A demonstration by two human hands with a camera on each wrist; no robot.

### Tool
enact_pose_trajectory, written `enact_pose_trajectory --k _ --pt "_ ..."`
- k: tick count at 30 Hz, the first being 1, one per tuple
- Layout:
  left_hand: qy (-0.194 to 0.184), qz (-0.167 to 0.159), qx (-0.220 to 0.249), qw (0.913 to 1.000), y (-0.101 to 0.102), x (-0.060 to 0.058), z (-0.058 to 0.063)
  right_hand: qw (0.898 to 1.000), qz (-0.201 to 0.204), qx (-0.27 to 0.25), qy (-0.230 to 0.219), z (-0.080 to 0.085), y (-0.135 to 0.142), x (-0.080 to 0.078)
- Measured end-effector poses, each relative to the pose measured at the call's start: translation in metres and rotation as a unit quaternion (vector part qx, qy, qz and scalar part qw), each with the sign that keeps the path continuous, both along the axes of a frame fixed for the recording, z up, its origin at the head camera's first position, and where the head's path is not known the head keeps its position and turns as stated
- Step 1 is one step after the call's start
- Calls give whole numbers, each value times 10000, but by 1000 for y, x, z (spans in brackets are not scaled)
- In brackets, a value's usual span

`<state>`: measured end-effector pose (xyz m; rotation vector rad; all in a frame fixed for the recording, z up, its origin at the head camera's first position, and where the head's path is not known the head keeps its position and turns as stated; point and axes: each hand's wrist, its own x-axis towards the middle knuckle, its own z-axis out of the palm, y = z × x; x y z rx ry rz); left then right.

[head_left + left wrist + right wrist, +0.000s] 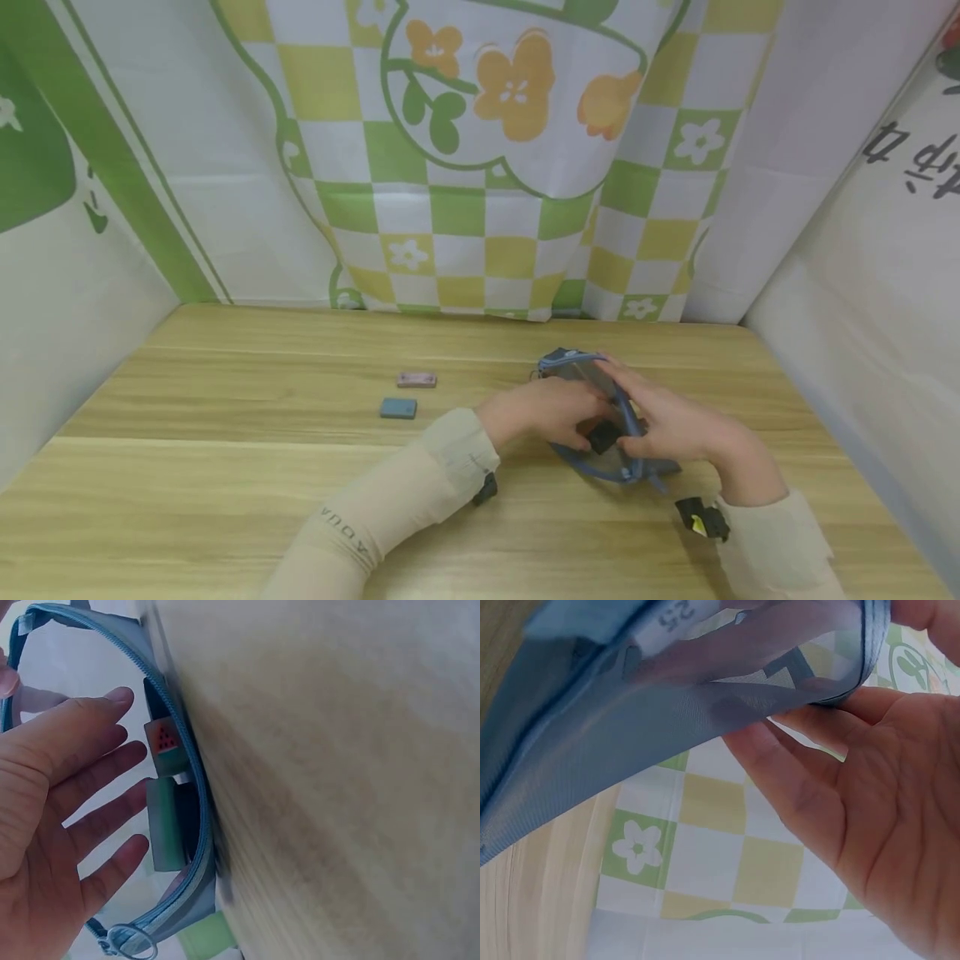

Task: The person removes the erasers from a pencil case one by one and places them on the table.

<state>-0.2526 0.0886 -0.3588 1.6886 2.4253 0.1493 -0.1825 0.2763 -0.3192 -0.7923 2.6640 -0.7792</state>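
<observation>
Cream sleeves (397,500) flank a blue zippered mesh pouch (628,410), long axis eleven-to-five o'clock, on the wood-grain surface (210,500): at its nine o'clock, the left grip (553,407) reaches in, fingers apart; at three, the right grip (678,421) clamps its edge.

From here I can't read the tiny marks on the pink block (416,380); the left sleeve (397,500) runs off the head view's bottom edge, and both wrist views crop the zippered mesh pouch (630,742).
</observation>
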Motion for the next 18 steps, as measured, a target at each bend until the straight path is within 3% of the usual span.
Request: enact_pose_trajectory --k 5,18 --pt "-30 -60 -54 10000 2 -2 -3 10000 -20 3 -95 1 0 1" --pt "-96 156 -403 9990 4 -4 -5 9998 -72 36 -183 2 -1 0"
